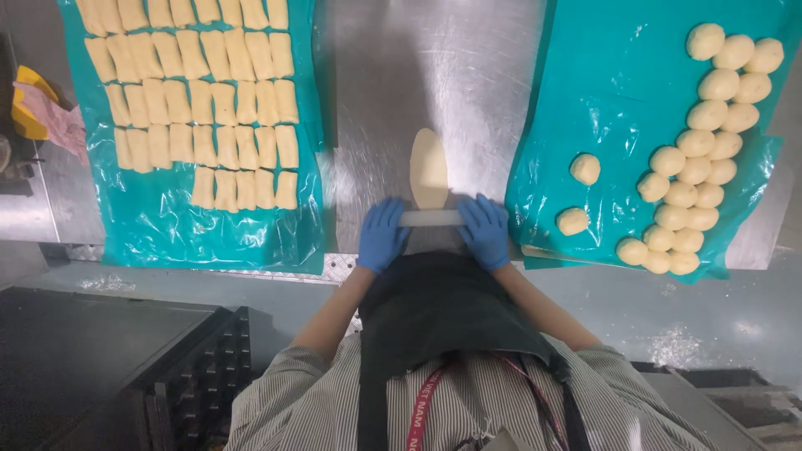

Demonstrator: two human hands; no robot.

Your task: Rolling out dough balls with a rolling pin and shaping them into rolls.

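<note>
Both gloved hands press a white rolling pin (430, 218) on the steel desk (468, 75): left hand (382, 234) at its 9 o'clock end, right hand (485, 230) at 3 o'clock, each grip seemingly flat-palmed, fingers loosely curled. An oval dough sheet (428, 167) lies at 12 o'clock, touching the pin.

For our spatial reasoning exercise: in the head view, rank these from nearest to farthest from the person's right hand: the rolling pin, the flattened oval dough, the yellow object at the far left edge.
From the right hand:
1. Rolling pin, under the palm, touching.
2. Flattened oval dough, just ahead, centre of the steel table.
3. Yellow object, far left edge.
</note>
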